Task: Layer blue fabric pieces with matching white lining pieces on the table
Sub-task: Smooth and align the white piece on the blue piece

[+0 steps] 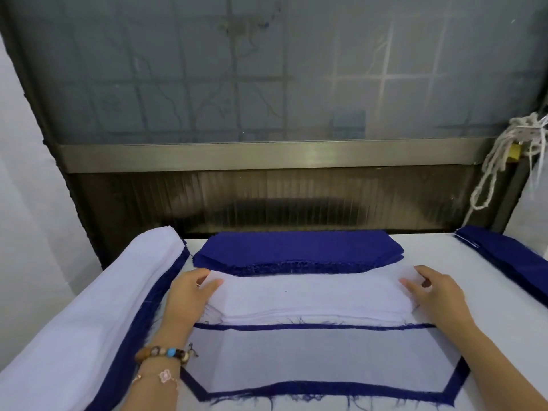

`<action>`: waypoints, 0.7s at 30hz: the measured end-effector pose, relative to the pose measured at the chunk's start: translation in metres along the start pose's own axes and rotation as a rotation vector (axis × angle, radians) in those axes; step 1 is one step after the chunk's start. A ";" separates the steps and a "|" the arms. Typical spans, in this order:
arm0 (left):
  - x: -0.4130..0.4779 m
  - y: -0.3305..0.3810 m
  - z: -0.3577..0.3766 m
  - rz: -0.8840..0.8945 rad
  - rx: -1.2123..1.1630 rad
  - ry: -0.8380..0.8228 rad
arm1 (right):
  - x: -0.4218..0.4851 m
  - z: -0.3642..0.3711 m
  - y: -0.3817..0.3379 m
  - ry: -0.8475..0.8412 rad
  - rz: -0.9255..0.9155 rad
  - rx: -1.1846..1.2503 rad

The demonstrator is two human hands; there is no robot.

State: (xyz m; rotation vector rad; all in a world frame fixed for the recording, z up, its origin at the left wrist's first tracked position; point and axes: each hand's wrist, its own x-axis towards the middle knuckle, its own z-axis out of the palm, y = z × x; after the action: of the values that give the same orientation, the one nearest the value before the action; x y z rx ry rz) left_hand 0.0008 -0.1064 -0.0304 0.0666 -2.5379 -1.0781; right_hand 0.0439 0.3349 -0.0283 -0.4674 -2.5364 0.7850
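A stack of white lining pieces [308, 298] lies mid-table. My left hand [189, 295] pinches the top piece at its far left corner. My right hand [436, 292] pinches the same piece at its far right corner. Behind the white stack sits a stack of blue fabric pieces [299, 249]. Nearer to me lies a layered piece [323, 357]: white lining on top of blue fabric, with a blue border showing round its edges.
A long pile of white lining over blue fabric [89, 315] runs along the table's left side. More blue fabric [513, 256] lies at the right edge. The white table top [439, 250] ends at a dark window frame; a knotted rope [504, 155] hangs at the right.
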 end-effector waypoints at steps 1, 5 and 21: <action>-0.001 0.000 -0.001 0.009 -0.010 0.001 | -0.001 -0.001 -0.003 0.004 -0.015 0.023; -0.003 0.007 -0.003 0.005 -0.072 -0.013 | -0.005 -0.003 -0.011 0.018 -0.015 0.093; -0.018 0.056 -0.077 -0.215 -0.336 -0.157 | -0.019 -0.061 -0.018 -0.167 0.155 0.357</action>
State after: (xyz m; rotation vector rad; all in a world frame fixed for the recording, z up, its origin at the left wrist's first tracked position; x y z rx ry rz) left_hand 0.0513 -0.1156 0.0517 0.1725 -2.4870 -1.6399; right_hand 0.0874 0.3397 0.0212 -0.4978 -2.4507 1.3557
